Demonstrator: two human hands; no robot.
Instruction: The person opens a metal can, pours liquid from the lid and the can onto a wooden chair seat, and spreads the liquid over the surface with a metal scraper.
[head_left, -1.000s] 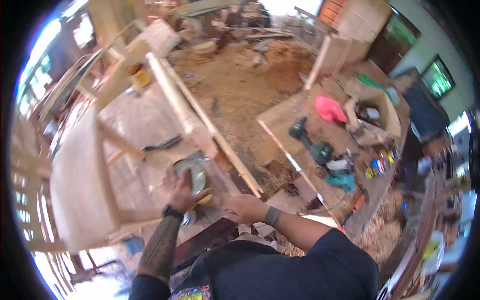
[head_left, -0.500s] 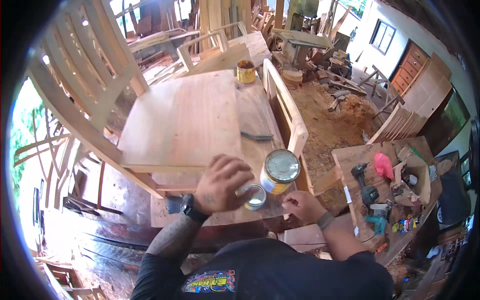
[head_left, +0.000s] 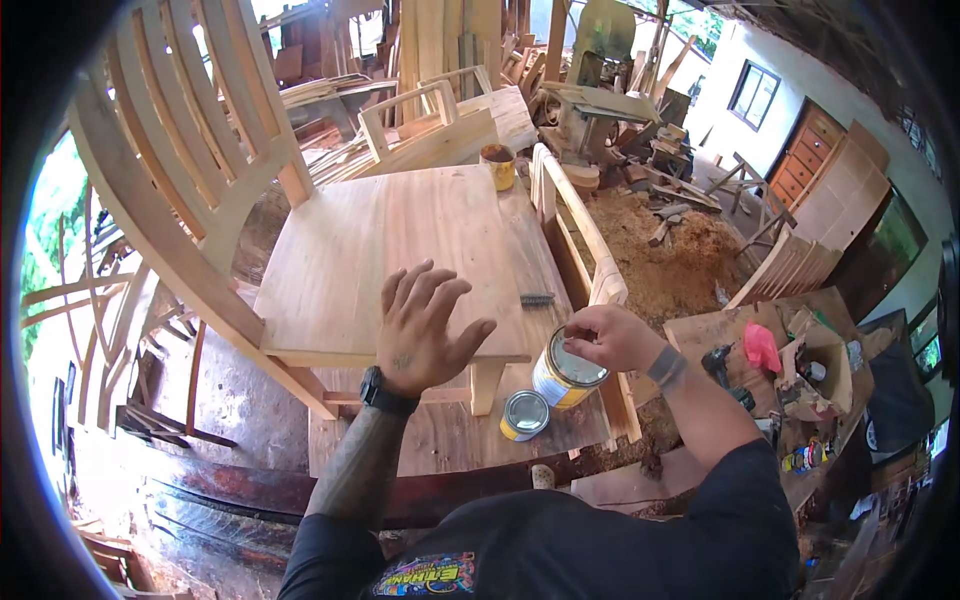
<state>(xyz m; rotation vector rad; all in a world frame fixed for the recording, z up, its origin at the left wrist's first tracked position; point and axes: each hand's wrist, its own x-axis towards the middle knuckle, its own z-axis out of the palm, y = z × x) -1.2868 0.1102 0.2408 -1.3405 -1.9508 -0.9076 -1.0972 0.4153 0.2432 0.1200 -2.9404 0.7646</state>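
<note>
Large can (head_left: 570,378), right of centre: right hand (head_left: 608,338) curled over it, grip unclear to me; left hand (head_left: 424,332) spread wide, mid-frame.

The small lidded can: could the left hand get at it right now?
Probably yes: the left hand looks empty, and nothing covers the small lidded can, though the chair's front leg stands close beside it.

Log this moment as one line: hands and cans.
left hand: open, empty, by chair seat | right hand: half-curled, over large can | small can: beside large can
</note>
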